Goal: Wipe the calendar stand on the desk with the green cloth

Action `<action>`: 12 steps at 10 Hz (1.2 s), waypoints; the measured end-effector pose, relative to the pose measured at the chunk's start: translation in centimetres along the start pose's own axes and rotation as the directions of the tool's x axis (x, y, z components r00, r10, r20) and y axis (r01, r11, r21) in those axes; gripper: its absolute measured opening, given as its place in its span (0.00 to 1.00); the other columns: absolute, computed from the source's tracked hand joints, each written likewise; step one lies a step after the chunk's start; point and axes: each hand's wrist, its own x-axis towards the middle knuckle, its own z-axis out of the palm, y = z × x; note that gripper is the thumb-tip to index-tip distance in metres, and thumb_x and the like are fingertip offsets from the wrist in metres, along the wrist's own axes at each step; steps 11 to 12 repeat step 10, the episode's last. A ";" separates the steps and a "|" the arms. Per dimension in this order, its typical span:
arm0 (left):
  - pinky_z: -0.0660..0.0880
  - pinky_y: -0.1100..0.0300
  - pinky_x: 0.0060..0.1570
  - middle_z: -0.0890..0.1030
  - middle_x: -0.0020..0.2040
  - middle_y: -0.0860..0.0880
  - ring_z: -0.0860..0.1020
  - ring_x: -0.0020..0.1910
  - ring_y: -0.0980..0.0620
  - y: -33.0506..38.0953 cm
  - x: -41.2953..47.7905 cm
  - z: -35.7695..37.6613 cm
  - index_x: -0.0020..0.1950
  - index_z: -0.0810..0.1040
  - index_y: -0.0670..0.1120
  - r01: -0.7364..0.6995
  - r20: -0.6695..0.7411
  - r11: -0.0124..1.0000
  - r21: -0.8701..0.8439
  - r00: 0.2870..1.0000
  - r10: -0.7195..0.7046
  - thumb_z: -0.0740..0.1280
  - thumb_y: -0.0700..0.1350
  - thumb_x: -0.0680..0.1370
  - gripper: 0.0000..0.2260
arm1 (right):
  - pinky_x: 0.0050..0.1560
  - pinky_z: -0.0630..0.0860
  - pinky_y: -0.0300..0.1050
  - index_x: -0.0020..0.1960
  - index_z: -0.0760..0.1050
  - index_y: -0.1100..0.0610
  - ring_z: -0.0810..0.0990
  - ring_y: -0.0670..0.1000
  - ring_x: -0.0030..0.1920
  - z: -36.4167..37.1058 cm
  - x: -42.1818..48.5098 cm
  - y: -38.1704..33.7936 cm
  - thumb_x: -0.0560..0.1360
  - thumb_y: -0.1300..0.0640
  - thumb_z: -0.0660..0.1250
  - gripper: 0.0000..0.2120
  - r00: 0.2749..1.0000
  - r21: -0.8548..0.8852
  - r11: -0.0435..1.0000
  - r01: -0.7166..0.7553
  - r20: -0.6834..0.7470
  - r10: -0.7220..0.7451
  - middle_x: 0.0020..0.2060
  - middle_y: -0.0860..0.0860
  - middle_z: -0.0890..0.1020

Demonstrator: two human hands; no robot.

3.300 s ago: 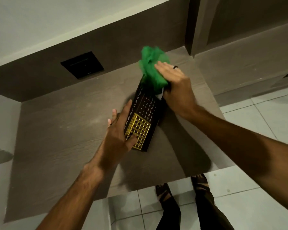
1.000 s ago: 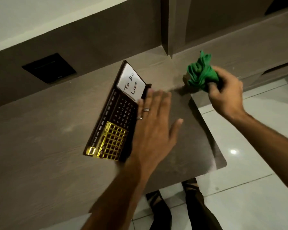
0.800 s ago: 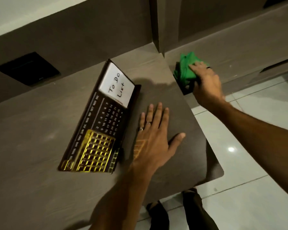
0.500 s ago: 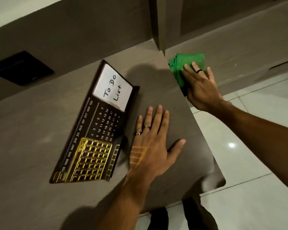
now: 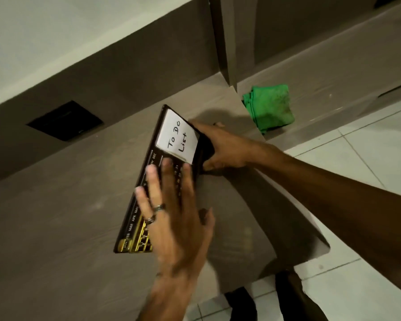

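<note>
The black calendar stand [image 5: 171,144] with a white "To Do List" card and gold grid lies slanted on the brown desk [image 5: 56,216]. My left hand [image 5: 174,212] rests flat on its face, fingers spread, covering the date rows. My right hand [image 5: 220,147] grips the stand's upper right edge beside the card. The green cloth [image 5: 270,107] lies folded on the lower ledge to the right of the desk, apart from both hands.
A black wall socket plate [image 5: 65,120] sits in the brown back panel. A vertical panel post [image 5: 227,42] divides desk and ledge. The desk's right edge ends in a rounded corner [image 5: 320,249] over white floor tiles. My feet [image 5: 241,302] show below.
My right hand let go of the green cloth on the ledge and moved left onto the stand's edge. My left hand moved from the desk onto the calendar face.
</note>
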 end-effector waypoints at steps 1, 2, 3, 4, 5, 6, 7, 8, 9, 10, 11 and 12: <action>0.33 0.43 0.75 0.49 0.80 0.38 0.38 0.79 0.41 -3.5 -0.7 -1.8 0.81 0.49 0.46 0.105 0.016 0.994 0.016 0.994 -0.105 0.82 0.55 0.58 0.60 | 0.68 0.66 0.61 0.77 0.55 0.46 0.63 0.55 0.69 0.9 -0.2 -0.2 0.63 0.51 0.79 0.49 0.997 -0.036 0.999 0.021 -0.078 -0.024 0.70 0.50 0.71; 0.36 0.39 0.76 0.49 0.81 0.37 0.39 0.79 0.40 -6.2 -1.4 -2.6 0.80 0.46 0.46 0.168 0.091 0.981 0.095 0.980 -0.176 0.82 0.56 0.57 0.63 | 0.62 0.70 0.54 0.76 0.58 0.46 0.68 0.55 0.64 1.9 -1.0 -0.4 0.62 0.47 0.78 0.48 0.987 -0.092 0.994 0.055 -0.147 -0.068 0.68 0.51 0.73; 0.38 0.37 0.75 0.48 0.81 0.40 0.39 0.80 0.40 -9.2 -1.8 -2.6 0.80 0.44 0.46 0.151 0.108 0.983 0.107 0.981 -0.163 0.81 0.54 0.60 0.61 | 0.63 0.72 0.52 0.74 0.62 0.46 0.72 0.51 0.64 2.8 -1.6 -1.2 0.63 0.46 0.78 0.44 0.980 -0.018 0.996 0.086 -0.181 -0.088 0.67 0.48 0.75; 0.38 0.37 0.74 0.48 0.81 0.41 0.41 0.79 0.40 -12.4 -1.2 -2.6 0.80 0.44 0.44 0.139 0.101 0.983 0.121 0.983 -0.151 0.82 0.51 0.62 0.60 | 0.63 0.75 0.56 0.71 0.67 0.47 0.75 0.47 0.63 4.4 -1.8 -1.9 0.67 0.47 0.77 0.36 0.969 -0.005 0.998 0.068 -0.239 -0.068 0.64 0.47 0.78; 0.41 0.35 0.74 0.52 0.80 0.39 0.46 0.79 0.38 -15.6 -0.3 -2.5 0.80 0.47 0.44 0.115 0.060 0.981 0.158 0.990 -0.126 0.81 0.50 0.64 0.56 | 0.59 0.77 0.46 0.68 0.69 0.45 0.76 0.41 0.59 5.8 -1.8 -2.9 0.67 0.46 0.74 0.31 0.955 -0.025 0.997 0.068 -0.287 -0.072 0.62 0.46 0.80; 0.48 0.35 0.75 0.53 0.80 0.38 0.50 0.79 0.37 -18.0 0.9 -1.9 0.80 0.46 0.45 0.064 0.030 0.965 0.255 0.997 -0.074 0.78 0.56 0.65 0.55 | 0.48 0.68 0.24 0.67 0.68 0.42 0.74 0.30 0.50 6.9 -1.2 -3.5 0.69 0.45 0.74 0.29 0.951 -0.038 0.997 0.068 -0.300 -0.076 0.61 0.44 0.80; 0.54 0.34 0.74 0.52 0.79 0.37 0.53 0.78 0.37 -19.5 2.7 -1.1 0.80 0.44 0.44 0.029 0.036 0.926 0.377 0.998 -0.046 0.77 0.62 0.63 0.59 | 0.47 0.67 0.23 0.68 0.70 0.47 0.74 0.34 0.55 7.1 -0.2 -3.7 0.71 0.49 0.74 0.27 0.949 -0.051 0.998 0.043 -0.309 -0.056 0.62 0.47 0.80; 0.52 0.35 0.74 0.51 0.79 0.38 0.52 0.78 0.37 -20.5 4.3 -0.5 0.80 0.43 0.46 0.041 0.043 0.951 0.307 0.997 -0.056 0.80 0.59 0.60 0.61 | 0.55 0.73 0.35 0.67 0.71 0.51 0.75 0.41 0.59 7.1 0.8 -4.1 0.72 0.52 0.74 0.26 0.948 -0.037 0.999 0.023 -0.315 -0.033 0.62 0.49 0.80; 0.50 0.34 0.75 0.50 0.80 0.38 0.50 0.79 0.37 -20.7 5.4 -0.9 0.80 0.43 0.47 0.034 0.047 0.966 0.256 0.998 -0.048 0.81 0.56 0.62 0.60 | 0.57 0.74 0.39 0.67 0.72 0.51 0.77 0.44 0.59 6.9 1.3 -5.1 0.71 0.53 0.75 0.27 0.948 0.015 1.000 -0.020 -0.316 0.023 0.61 0.49 0.80; 0.47 0.33 0.74 0.46 0.81 0.38 0.45 0.79 0.38 -20.7 4.9 -0.8 0.80 0.40 0.48 0.053 0.046 0.970 0.237 0.997 -0.066 0.80 0.58 0.62 0.62 | 0.51 0.71 0.32 0.68 0.71 0.51 0.77 0.46 0.60 6.8 1.2 -5.6 0.70 0.54 0.76 0.29 0.953 0.035 0.998 -0.043 -0.299 0.051 0.61 0.49 0.80; 0.47 0.33 0.74 0.46 0.81 0.38 0.45 0.79 0.38 -20.7 4.9 -0.8 0.80 0.40 0.48 0.053 0.046 0.970 0.237 0.997 -0.066 0.80 0.58 0.62 0.62 | 0.51 0.71 0.32 0.68 0.71 0.51 0.77 0.46 0.60 6.8 1.2 -5.6 0.70 0.54 0.76 0.29 0.953 0.035 0.998 -0.043 -0.299 0.051 0.61 0.49 0.80; 0.47 0.33 0.74 0.46 0.81 0.38 0.45 0.79 0.38 -20.7 4.9 -0.8 0.80 0.40 0.48 0.053 0.046 0.970 0.237 0.997 -0.066 0.80 0.58 0.62 0.62 | 0.51 0.71 0.32 0.68 0.71 0.51 0.77 0.46 0.60 6.8 1.2 -5.6 0.70 0.54 0.76 0.29 0.953 0.035 0.998 -0.043 -0.299 0.051 0.61 0.49 0.80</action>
